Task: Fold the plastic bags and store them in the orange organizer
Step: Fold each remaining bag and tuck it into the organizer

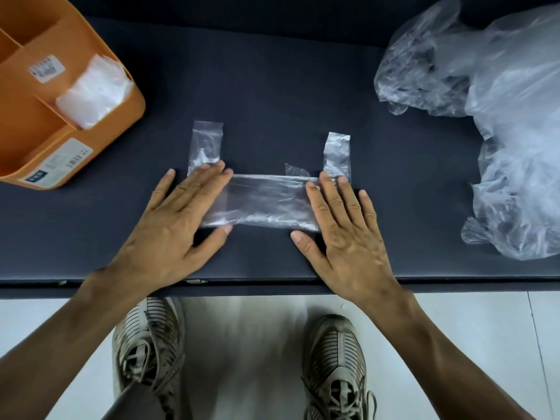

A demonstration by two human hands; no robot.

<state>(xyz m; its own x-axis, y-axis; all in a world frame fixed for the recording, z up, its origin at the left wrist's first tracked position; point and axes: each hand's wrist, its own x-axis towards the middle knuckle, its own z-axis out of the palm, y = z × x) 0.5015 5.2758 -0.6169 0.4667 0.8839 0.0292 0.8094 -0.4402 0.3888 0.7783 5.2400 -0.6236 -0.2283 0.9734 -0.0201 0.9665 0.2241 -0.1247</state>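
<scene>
Clear plastic bag (263, 201) lies flat near the middle of the dark desk (272, 86), close to its front edge, folded into a long narrow band running left to right. Two handle strips stick up from the band toward the back edge, one at the left end (206, 145) and one at the right end (337, 154); a small torn-looking flap sits just beside the right strip. Left hand (175, 225) lies palm down on the left end of the band, fingers straight and spread, pressing the plastic flat, thumb tip at the band's front edge. Right hand (348, 231) does the same on the right end, fingers straight, fingertips reaching the base of the right strip, thumb on the desk just in front of the band. Neither hand grips or pinches anything; both are flat and fully extended. Orange organizer (33, 122) stands at the back left corner of the desk, divided into compartments, with white labels on its walls; a stack of folded bags (91, 92) stands in the narrow compartment on its right side. Heap of loose crumpled clear bags (500, 110) fills the right side of the desk, well apart from the hands. Below the front edge, a pale tiled floor (485, 344) and two striped sneakers, left (148, 344) and right (336, 368).
</scene>
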